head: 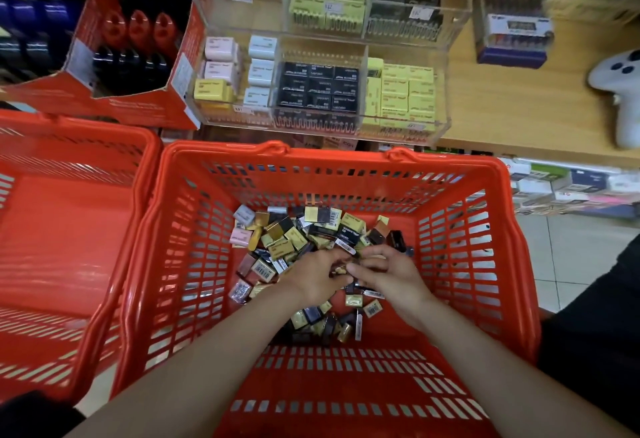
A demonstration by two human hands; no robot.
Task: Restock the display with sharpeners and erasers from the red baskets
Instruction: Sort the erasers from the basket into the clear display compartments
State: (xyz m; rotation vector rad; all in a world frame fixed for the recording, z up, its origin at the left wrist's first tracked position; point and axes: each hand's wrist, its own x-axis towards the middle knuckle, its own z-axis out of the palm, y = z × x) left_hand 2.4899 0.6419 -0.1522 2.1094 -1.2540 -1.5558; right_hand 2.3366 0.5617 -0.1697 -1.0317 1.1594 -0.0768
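Observation:
A red basket (332, 164) stands in front of me with a heap of small boxed erasers (287, 240) in yellow, black and pink on its floor. Both my hands are down inside it, close together over the heap. My left hand (317, 273) is curled around small packs. My right hand (388, 273) has its fingers bent, pinching at packs beside the left. Above the basket, a clear acrylic display (446, 91) holds rows of yellow, black, pink and pale blue eraser boxes.
A second red basket (69, 229) sits to the left, showing only its bare floor. A red cardboard box of sharpeners (138, 39) stands left of the display. The wooden shelf (519, 101) carries a white figure (620, 91) at right.

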